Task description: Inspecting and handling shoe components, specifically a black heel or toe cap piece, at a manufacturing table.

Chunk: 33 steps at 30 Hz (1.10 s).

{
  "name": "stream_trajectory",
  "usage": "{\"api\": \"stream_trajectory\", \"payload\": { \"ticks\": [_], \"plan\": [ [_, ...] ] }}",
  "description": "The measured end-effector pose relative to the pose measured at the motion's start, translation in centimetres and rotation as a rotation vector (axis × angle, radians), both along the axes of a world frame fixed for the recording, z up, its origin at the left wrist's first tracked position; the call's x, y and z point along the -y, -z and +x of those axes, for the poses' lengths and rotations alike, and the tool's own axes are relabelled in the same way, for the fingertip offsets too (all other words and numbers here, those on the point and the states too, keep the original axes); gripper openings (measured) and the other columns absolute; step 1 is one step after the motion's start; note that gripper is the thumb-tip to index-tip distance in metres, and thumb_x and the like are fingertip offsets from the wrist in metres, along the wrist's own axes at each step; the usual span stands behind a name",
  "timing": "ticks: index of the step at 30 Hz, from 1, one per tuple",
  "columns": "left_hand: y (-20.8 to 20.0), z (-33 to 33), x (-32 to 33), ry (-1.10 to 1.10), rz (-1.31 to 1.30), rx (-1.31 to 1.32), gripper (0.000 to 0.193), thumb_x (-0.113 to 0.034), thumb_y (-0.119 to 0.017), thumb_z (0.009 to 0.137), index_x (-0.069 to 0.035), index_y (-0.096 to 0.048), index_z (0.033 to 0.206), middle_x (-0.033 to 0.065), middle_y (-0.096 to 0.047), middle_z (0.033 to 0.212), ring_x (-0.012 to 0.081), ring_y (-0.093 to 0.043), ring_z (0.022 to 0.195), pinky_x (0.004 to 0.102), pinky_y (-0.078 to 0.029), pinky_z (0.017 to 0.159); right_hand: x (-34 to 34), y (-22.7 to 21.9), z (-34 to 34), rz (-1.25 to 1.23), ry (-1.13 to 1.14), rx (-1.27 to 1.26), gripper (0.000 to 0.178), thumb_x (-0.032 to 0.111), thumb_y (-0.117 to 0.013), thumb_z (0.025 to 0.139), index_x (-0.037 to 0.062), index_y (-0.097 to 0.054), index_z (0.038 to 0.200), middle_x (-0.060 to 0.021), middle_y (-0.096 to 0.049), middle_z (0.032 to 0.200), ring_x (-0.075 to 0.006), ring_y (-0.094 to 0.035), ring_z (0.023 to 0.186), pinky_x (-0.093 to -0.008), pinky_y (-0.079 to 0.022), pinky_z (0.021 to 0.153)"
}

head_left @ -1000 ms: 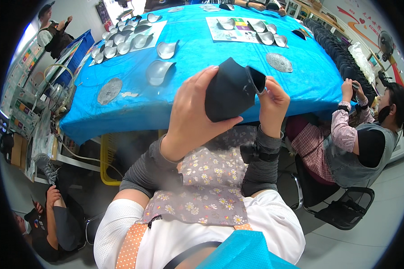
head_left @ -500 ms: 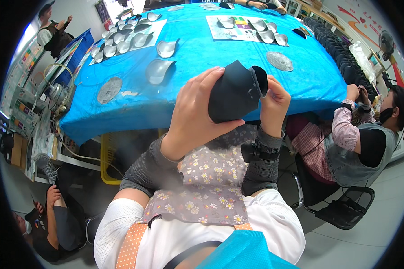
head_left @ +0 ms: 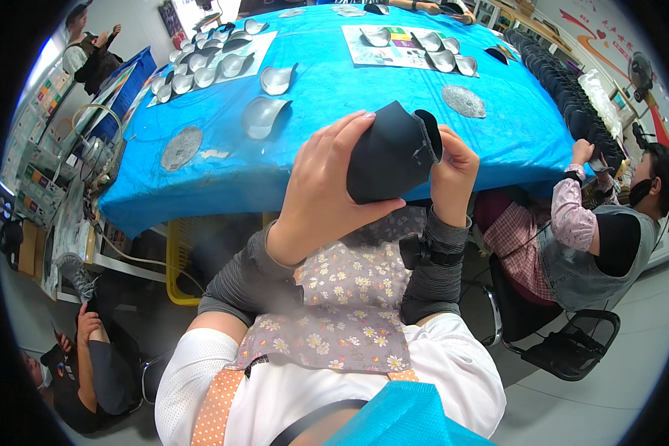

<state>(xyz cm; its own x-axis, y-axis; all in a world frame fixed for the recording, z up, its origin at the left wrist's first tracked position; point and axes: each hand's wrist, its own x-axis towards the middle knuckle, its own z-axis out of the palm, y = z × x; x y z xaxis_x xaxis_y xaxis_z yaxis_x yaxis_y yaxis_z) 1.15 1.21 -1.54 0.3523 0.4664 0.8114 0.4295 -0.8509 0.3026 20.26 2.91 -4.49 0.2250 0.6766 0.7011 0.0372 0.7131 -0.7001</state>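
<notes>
- Fingers of my left hand (head_left: 312, 175) are closed on a black curved piece (head_left: 389, 157), their tips at its upper left side and the thumb laid along its lower edge.
- Right hand (head_left: 456, 169) of mine is at the piece's right end, fingers bent close to the rim (the tips are partly behind it, so I cannot tell whether they pinch it or only touch it).
- That black piece is up in front of me, above the near edge of the table, its hollow end turned to my right; pale marks show along the rim.
- Blue cover (head_left: 323, 70) spreads over the table beyond my hands.
- Two grey curved pieces, the nearer (head_left: 264, 120) and the farther (head_left: 277, 82), rest on it ahead of my left hand.
- More such pieces are grouped on a left printed sheet (head_left: 262, 48) and a right printed sheet (head_left: 358, 56).
- Mottled grey ovals lie flat on the cover, one (head_left: 181, 150) to my left, another (head_left: 463, 102) beyond my right hand.
- Dark curved pieces (head_left: 550, 82) stand in a long row at the right side.
- Co-worker (head_left: 598, 241) sits to my right.
- Yellow basket (head_left: 173, 260) is below the table at my left.
</notes>
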Motion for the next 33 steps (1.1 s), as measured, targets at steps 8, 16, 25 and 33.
{"api": "stream_trajectory", "payload": {
  "ticks": [8,16,25,33],
  "plan": [
    [0.3,-0.1,-0.6,0.054,-0.045,0.017,0.096,-0.024,-0.088,0.051,-0.007,-0.036,0.131,0.0156,-0.051,0.120,0.0328,-0.052,0.107,0.0408,-0.043,0.089,-0.1,0.1,0.0,0.031,0.006,0.080,0.014,-0.009,-0.062,0.076,-0.0061,-0.065,0.089,-0.0084,-0.063,0.085,-0.0137,-0.057,0.078,-0.0238,-0.045,0.069],
    [3.9,-1.4,-6.9,0.388,-0.383,-0.005,0.094,-0.024,-0.086,0.059,-0.003,-0.032,0.134,0.0136,-0.048,0.124,0.0252,-0.046,0.117,0.0353,-0.036,0.099,-2.1,1.2,-1.5,0.036,0.232,0.408,0.010,0.003,-0.066,0.073,0.0003,-0.068,0.083,-0.0112,-0.064,0.074,-0.0259,-0.060,0.071,-0.0328,-0.046,0.062],
    [7.2,-2.3,-11.7,0.388,-0.559,-0.167,0.067,-0.010,-0.079,0.068,-0.006,-0.047,0.126,0.0046,-0.052,0.121,0.0159,-0.049,0.111,0.0303,-0.040,0.093,-6.2,5.7,-2.6,-0.022,0.341,0.447,0.010,0.013,-0.067,0.073,0.0035,-0.068,0.076,-0.0098,-0.063,0.070,-0.0279,-0.059,0.068,-0.0371,-0.045,0.060],
    [7.3,-2.3,-11.3,0.398,-0.810,-0.035,0.069,-0.007,-0.071,0.075,-0.006,-0.035,0.134,0.0085,-0.047,0.127,0.0193,-0.050,0.110,0.0348,-0.044,0.093,-6.9,7.1,-2.5,-0.057,0.358,0.411,0.013,0.014,-0.065,0.076,0.0022,-0.068,0.082,-0.0109,-0.065,0.075,-0.0258,-0.061,0.068,-0.0336,-0.047,0.061]
  ]
}}
